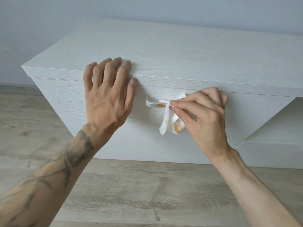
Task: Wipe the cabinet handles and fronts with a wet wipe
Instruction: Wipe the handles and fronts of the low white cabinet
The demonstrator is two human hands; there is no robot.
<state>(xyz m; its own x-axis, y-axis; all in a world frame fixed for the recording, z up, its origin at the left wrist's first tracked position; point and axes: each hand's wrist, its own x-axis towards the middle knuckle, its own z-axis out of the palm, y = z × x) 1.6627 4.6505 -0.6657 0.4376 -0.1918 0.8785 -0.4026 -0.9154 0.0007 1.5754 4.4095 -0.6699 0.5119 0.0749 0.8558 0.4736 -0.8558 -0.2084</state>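
I see my right hand (201, 112) pinching a thin white wet wipe (165, 119) around a shiny silver bar handle (151, 104). The handle sits on the front of a pale wood-look cabinet (180, 59). The bar lies flat, going left to right. An orange smear (159, 105) is on the bar, just left of my right fingertips (173, 104). The wipe already has orange on its hanging end.

My left hand (106, 95) is open and holds nothing. Its fingers rest on the cabinet's top edge, left of the handle.

The right hand is the nearer one. I think the next move is a short slide to the left along the bar, over the smear.
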